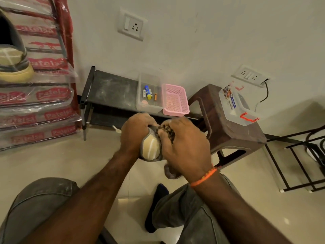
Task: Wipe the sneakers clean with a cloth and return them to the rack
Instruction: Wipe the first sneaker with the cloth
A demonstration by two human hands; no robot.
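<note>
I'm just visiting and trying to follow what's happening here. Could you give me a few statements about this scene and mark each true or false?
1. The left hand holds a sneaker. True.
2. The right hand presses a dark patterned cloth on it. True.
3. The pink basket sits on the brown stool. False: it sits on the low black shelf.
4. The other sneaker lies on the floor. False: it is on the red rack.

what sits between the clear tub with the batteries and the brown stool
In the head view, a pink mesh basket sits between the clear tub and the brown stool, on the same low black rack.
</note>
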